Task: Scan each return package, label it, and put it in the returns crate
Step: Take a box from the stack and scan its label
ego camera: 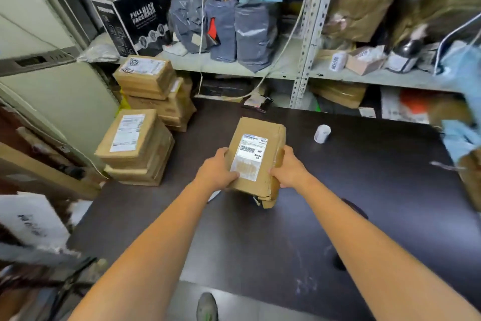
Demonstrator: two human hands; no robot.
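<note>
A brown cardboard package with a white barcode label on top is held over the dark table, in the middle of the view. My left hand grips its near left edge, thumb on the label's corner. My right hand grips its near right edge. The package's near corner is torn and crumpled. A small white label roll lies on the table to the right of the package. No scanner or crate is plainly visible.
Two stacks of labelled cardboard packages stand at the table's left: a near stack and a far stack. Metal shelving behind holds grey mailer bags, boxes and wrapped bundles. Blue fabric hangs at the right edge.
</note>
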